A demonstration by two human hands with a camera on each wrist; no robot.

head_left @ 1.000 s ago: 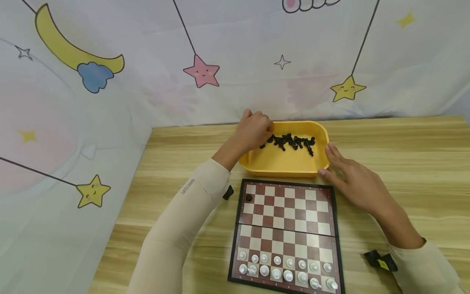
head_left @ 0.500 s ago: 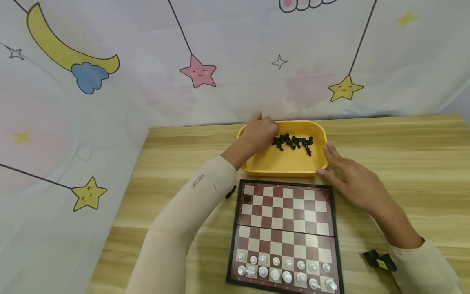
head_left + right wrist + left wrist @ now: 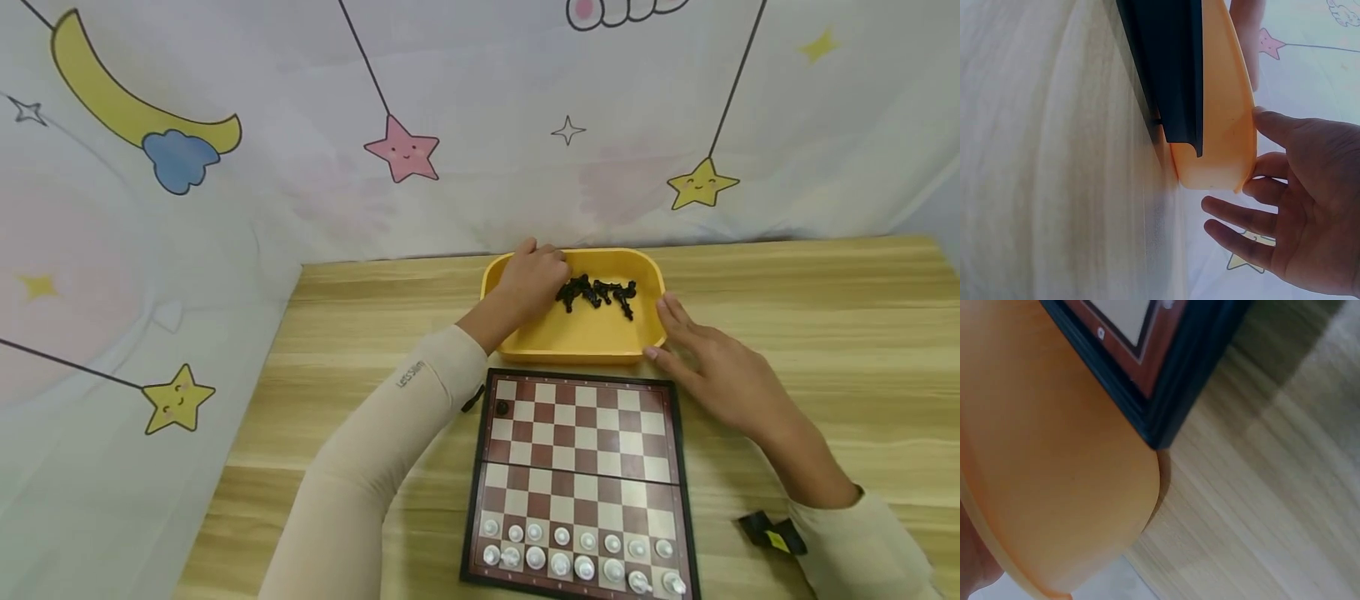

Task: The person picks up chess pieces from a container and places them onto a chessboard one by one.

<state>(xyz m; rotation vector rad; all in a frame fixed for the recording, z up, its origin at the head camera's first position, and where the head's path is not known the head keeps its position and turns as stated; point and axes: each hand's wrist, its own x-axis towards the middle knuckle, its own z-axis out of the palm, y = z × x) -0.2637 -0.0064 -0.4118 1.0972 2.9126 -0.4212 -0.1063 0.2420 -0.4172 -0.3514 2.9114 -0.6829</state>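
Note:
In the head view, my left hand [image 3: 534, 279] reaches over the left part of a yellow plastic tray [image 3: 577, 340]. Its fingertips are hidden, so what they touch cannot be seen. Several black chess pieces [image 3: 581, 290] lie heaped in the tray, right beside that hand. My right hand [image 3: 723, 375] touches the tray's right end with thumb and fingers spread and fairly straight, as the right wrist view also shows. In front of the tray lies a chessboard [image 3: 577, 433]. One black chess piece [image 3: 502, 407] stands near its far left corner, and white chess pieces [image 3: 558, 564] fill the two near rows.
A black strap-like item with a yellow patch [image 3: 776, 540] is by the right sleeve. Another small black item [image 3: 473, 398] sits left of the board, partly behind the left sleeve. A printed cloth [image 3: 480, 183] hangs along the table's back edge.
My left hand has moved rightward and lower over the tray, covering pieces at the heap's left end. My right hand stays at the tray's right end. The head view has shifted slightly.

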